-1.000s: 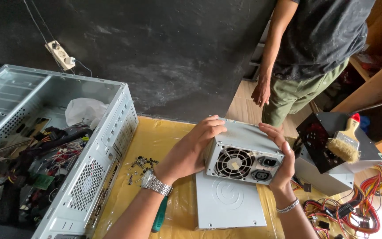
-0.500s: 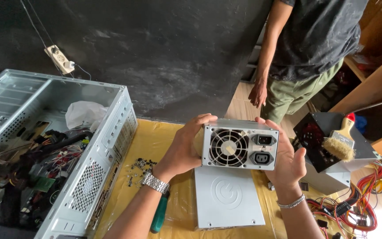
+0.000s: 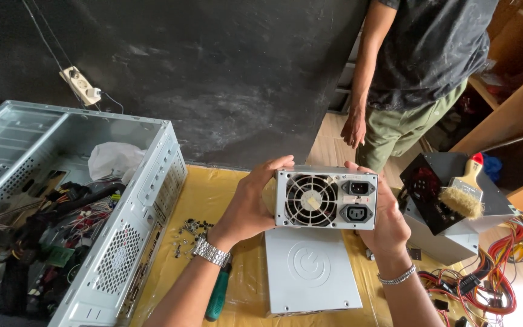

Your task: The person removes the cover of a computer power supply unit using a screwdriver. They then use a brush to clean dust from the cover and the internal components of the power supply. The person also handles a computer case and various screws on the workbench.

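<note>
Both my hands hold a grey metal power supply box (image 3: 325, 198) up above the yellow table (image 3: 207, 194), its round fan grille and two black sockets turned toward me. My left hand (image 3: 249, 203), with a metal watch on the wrist, grips the box's left side. My right hand (image 3: 387, 221), wearing a thin bracelet, grips the right side. Directly under the box a flat grey metal cover panel (image 3: 310, 271) lies on the table.
An open computer case (image 3: 92, 206) full of cables lies at the left. Small screws (image 3: 190, 233) and a green-handled screwdriver (image 3: 217, 297) lie near my left arm. At right, a second power supply (image 3: 449, 209) carries a paintbrush (image 3: 464, 191), with coloured wires (image 3: 503, 272). Another person (image 3: 419, 72) stands beyond the table.
I have lifted the power supply and tipped it so the fan face, earlier angled down toward the table, now points at me.
</note>
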